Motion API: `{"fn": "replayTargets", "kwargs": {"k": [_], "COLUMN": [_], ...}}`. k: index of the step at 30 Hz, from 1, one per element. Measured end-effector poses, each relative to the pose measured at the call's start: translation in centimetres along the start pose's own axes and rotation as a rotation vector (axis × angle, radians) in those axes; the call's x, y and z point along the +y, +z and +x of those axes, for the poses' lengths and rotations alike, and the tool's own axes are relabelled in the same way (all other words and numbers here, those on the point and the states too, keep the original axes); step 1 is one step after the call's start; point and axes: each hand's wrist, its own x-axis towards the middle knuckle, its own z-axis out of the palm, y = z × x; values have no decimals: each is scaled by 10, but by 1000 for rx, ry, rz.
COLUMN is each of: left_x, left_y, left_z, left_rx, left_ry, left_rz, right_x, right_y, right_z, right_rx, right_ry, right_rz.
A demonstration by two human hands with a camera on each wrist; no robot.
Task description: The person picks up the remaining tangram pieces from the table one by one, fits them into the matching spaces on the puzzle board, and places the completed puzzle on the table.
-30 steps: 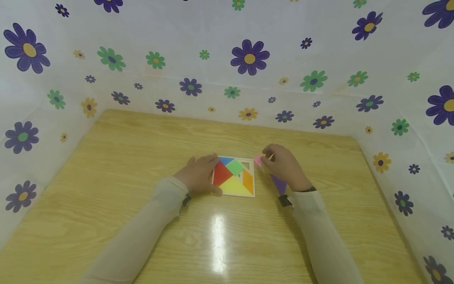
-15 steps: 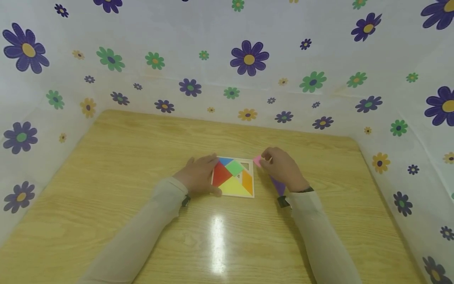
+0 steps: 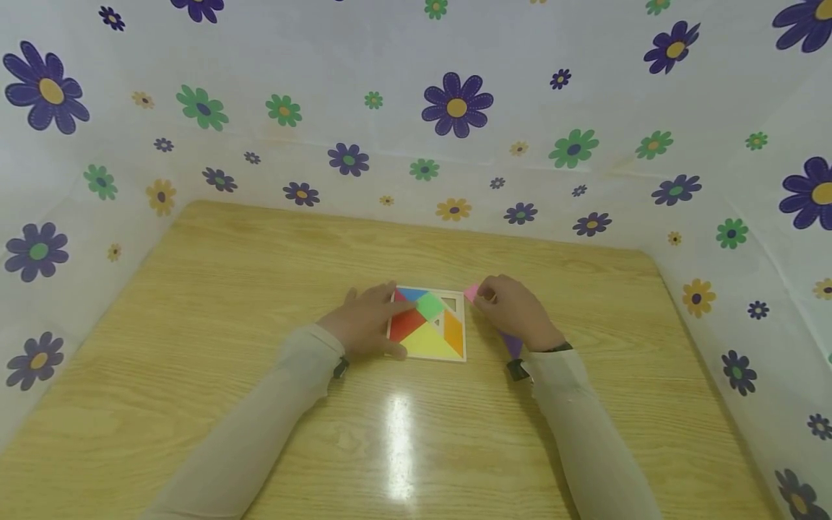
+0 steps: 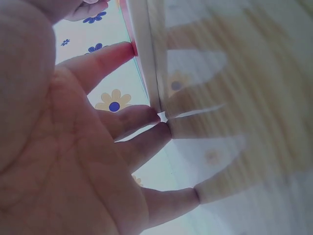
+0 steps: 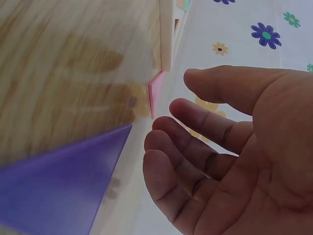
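Right hand (image 3: 516, 312): released; fingers loosely bent, thumb apart from forefinger, just beside the pink piece.
Pink piece (image 3: 470, 293): thin, flat, straight-edged; partly covered in the head view.
Bearing: one corner towards the board; long axis cannot be told.
Place: on the table, just outside the board's far right corner.
Purple triangle (image 3: 513, 347): glossy, flat, partly beneath the right hand; visible tip towards the person.
Board (image 3: 458, 303): square, pale rim; red, yellow, blue, green and orange pieces; bare triangular recess, far right.
Left hand (image 3: 365, 319): released, fingers spread; forefinger across the red piece (image 3: 404, 325).
Table (image 3: 260, 289): wood-grained.
Backdrop (image 3: 390, 58): white, flowered.
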Motion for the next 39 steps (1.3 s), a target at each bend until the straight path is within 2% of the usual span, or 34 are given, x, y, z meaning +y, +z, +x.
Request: {"fn": "replayTargets", "kwargs": {"k": [4,11,19,26,33,39], "left_x": [1,-1,0,1,0,-1], "left_y": [0,2,1,0,1,1], "left_z": [0,3,1,-1,0,0], "left_rx": [1,-2,24,19,16,24], "left_ry": [-7,-67,-61,-64,-63,-58], "left_rz": [0,-25,7,12,18,16], "right_x": [0,2,4,5,5,4], "right_y": [1,4,6,8,8,11], "right_z": [0,1,1,1,2,3], "right_rx": [-6,-11,-71,-62,-54,-64], "right_ry": [0,-31,-45,-59,-37,-65], "right_rz": [-7,-27,-50,-74,-68,-105]}}
